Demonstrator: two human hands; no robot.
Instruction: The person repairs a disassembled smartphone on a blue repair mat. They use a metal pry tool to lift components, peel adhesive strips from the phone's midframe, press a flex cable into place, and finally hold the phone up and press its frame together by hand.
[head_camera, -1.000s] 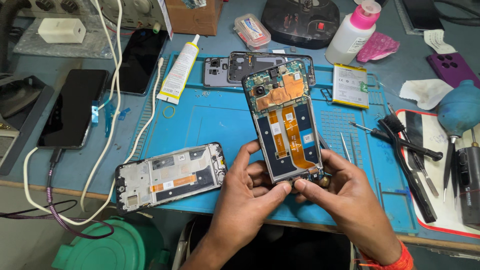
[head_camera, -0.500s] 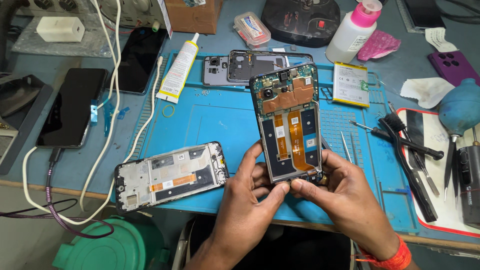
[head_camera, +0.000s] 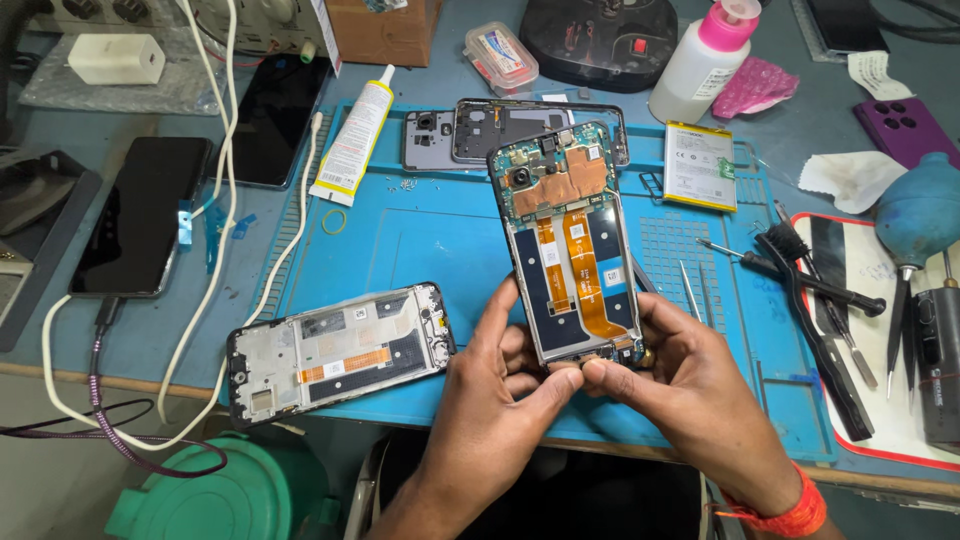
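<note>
Here I have the opened phone held up on end above the blue work mat, its back cover off so the circuit board, the copper-coloured shield and the two orange ribbon cables face me. My left hand wraps the lower left edge, fingers curled along the side and the thumb pressed at the bottom corner. My right hand cups the lower right edge, its thumb and forefinger pinched at the bottom rim, meeting my left thumb there. Both hands are closed firmly on the phone; neither is loose.

On the mat to my left lies a second phone frame, flat and tilted, well apart from my hands. Beyond the held phone, near the far edge of the mat, rest a grey back cover and a dark middle frame, overlapping. A white glue tube lies slantwise beside them. To the right sit a battery, a white bottle with a pink cap, tweezers just beside my right fingers, and a black brush. A dark phone on a cable lies off the mat at left.
</note>
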